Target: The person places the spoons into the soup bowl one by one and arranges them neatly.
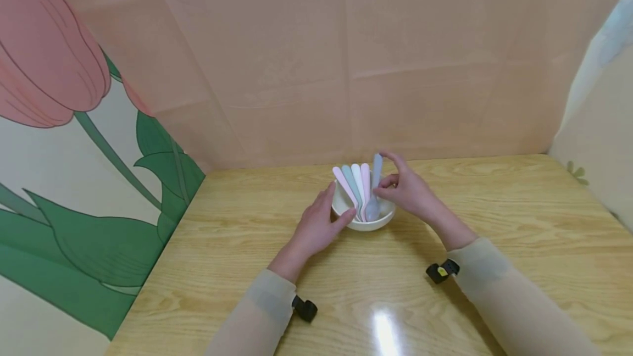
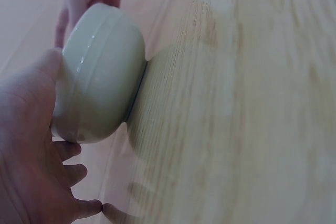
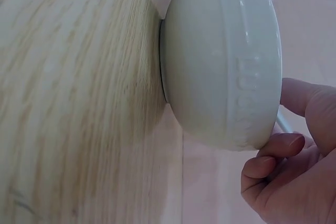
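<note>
A white bowl (image 1: 363,226) stands upright on the table, with several pastel spoons leaning in it, handles up. My left hand (image 1: 316,224) holds the bowl's left side, thumb at the near rim; in the left wrist view the other fingers (image 2: 76,174) spread beside the bowl (image 2: 102,72). At the bowl's right rim, my right hand (image 1: 407,188) has its thumb and index finger on a blue-lilac spoon (image 1: 377,168), whose head is still inside the bowl. Left of it are pink (image 1: 365,180), white (image 1: 357,172), teal (image 1: 349,177) and another pink spoon (image 1: 341,177).
The wooden table (image 1: 237,246) runs up to a plain pinkish cloth backdrop (image 1: 287,87) just behind the bowl. A tulip-printed panel (image 1: 99,191) borders the left side, and a pale panel (image 1: 598,136) the right.
</note>
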Demonstrator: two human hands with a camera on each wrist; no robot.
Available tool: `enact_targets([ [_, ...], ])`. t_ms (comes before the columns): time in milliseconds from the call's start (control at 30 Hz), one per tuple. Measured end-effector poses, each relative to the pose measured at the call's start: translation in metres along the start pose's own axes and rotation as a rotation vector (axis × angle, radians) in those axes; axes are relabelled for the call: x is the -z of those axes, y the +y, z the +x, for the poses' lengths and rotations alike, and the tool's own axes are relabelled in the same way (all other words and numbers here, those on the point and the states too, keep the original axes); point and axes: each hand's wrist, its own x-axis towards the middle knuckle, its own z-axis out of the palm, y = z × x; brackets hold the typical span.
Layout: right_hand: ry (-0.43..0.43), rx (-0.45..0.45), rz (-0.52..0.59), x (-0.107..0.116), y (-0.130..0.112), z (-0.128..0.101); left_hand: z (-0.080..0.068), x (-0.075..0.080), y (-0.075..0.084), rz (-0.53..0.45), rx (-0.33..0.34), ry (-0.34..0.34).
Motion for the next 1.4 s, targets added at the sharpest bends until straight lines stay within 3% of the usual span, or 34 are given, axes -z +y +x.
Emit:
enact_targets([
  [467,0.012,-0.036,-0.148,-0.0026,0.0061,0.0017,-0.0005,0.0000,0.0004,-0.009,0.002,0.003],
  [1100,-0.020,-0.091,-0.140,-0.0011,0.0030,0.0030,-0.0003,-0.0001,0.0011,-0.017,0.009,-0.004],
  [1400,0.009,-0.053,-0.153,0.0008,0.0025,-0.0038,-0.0005,0.0007,0.0041,-0.035,-0.007,-0.007],
])
